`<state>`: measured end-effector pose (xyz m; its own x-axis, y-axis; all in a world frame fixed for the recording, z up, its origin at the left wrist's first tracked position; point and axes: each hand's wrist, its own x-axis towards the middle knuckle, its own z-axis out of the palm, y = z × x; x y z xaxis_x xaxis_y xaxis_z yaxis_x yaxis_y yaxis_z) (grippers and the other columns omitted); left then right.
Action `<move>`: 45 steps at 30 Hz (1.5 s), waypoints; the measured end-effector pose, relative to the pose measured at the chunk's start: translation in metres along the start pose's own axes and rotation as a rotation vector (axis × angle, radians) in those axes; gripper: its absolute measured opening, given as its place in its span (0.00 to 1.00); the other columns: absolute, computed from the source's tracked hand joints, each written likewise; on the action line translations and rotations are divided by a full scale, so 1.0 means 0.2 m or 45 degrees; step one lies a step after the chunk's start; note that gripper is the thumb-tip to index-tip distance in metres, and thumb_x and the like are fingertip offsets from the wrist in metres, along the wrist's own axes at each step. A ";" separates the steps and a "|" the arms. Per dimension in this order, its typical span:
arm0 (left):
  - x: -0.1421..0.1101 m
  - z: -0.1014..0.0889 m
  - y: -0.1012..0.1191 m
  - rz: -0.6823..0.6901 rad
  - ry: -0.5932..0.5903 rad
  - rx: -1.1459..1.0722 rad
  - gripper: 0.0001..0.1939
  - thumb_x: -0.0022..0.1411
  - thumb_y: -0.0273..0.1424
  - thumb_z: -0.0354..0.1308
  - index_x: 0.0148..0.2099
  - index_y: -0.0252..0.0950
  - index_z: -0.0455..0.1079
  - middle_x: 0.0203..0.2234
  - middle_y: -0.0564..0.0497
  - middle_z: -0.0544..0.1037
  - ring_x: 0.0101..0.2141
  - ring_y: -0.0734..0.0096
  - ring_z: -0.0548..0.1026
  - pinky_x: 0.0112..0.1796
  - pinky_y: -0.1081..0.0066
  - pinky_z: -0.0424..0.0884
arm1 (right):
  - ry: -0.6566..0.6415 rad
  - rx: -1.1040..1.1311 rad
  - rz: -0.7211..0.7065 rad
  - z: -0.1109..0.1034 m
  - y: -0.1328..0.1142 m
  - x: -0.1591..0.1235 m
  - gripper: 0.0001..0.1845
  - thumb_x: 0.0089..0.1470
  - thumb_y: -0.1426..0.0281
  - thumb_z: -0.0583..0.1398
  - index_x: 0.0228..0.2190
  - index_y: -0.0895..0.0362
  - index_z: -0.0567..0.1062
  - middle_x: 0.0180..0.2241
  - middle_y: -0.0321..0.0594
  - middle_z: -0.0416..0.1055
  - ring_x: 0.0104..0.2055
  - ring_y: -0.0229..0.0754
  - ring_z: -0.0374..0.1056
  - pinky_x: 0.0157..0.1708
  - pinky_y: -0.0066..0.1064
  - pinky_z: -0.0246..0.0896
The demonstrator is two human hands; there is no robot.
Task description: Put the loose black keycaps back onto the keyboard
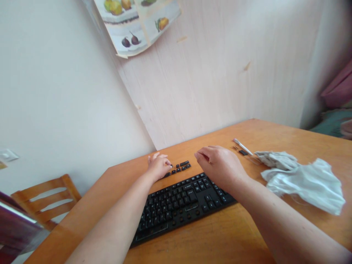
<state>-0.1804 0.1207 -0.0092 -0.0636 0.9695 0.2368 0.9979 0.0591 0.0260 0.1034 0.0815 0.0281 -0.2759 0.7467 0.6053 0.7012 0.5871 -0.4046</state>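
Note:
A black keyboard (176, 205) lies on the wooden table, with several key positions along its front row bare of keycaps. Behind it, loose black keycaps (183, 168) are set out in short rows. My left hand (159, 165) is at the left end of these rows, thumb and forefinger closed on a small black keycap (171, 166), its other fingers spread. Above the keyboard's back right corner hovers my right hand (218, 163), closed with the fingertips together; whatever it may hold is hidden. The right forearm covers part of the number pad.
To the right lie crumpled pale cloths (305, 179). Near them are a white-handled brush (242, 146) and a small black-handled tool (242, 152). A wooden chair (49, 198) stands left of the table (192, 238). A panel wall (214, 80) rises behind the table.

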 end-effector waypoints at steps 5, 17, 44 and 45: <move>-0.18 -0.14 0.04 0.100 0.106 -0.007 0.06 0.56 0.38 0.63 0.35 0.47 0.80 0.58 0.54 0.73 0.64 0.47 0.55 0.61 0.39 0.44 | -0.018 0.007 0.002 0.00 0.00 0.00 0.18 0.62 0.66 0.52 0.22 0.56 0.69 0.26 0.37 0.72 0.31 0.38 0.64 0.29 0.32 0.44; -0.78 -0.27 0.18 0.179 0.075 -0.128 0.06 0.61 0.38 0.60 0.38 0.48 0.78 0.61 0.55 0.68 0.67 0.47 0.47 0.61 0.33 0.36 | -0.058 -0.006 -0.008 0.03 0.00 0.00 0.18 0.61 0.64 0.51 0.23 0.55 0.72 0.29 0.40 0.74 0.31 0.40 0.65 0.28 0.33 0.44; -0.95 -0.25 0.38 0.469 0.166 0.305 0.14 0.63 0.25 0.52 0.37 0.43 0.79 0.61 0.55 0.69 0.67 0.45 0.49 0.63 0.32 0.29 | -0.076 0.017 0.064 0.03 0.01 0.01 0.20 0.62 0.62 0.51 0.23 0.55 0.74 0.26 0.41 0.74 0.29 0.40 0.64 0.26 0.32 0.42; -0.95 -0.25 0.39 0.479 0.153 0.301 0.14 0.63 0.24 0.52 0.37 0.43 0.79 0.62 0.55 0.68 0.68 0.45 0.49 0.63 0.32 0.29 | -0.076 0.018 0.064 0.03 0.01 0.01 0.20 0.62 0.62 0.51 0.23 0.55 0.74 0.25 0.41 0.74 0.28 0.40 0.64 0.26 0.33 0.42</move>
<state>-0.0918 -0.0705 -0.0030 0.3170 0.9002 0.2987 0.9261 -0.2258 -0.3023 0.1006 0.0849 0.0246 -0.2796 0.7922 0.5424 0.7059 0.5526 -0.4432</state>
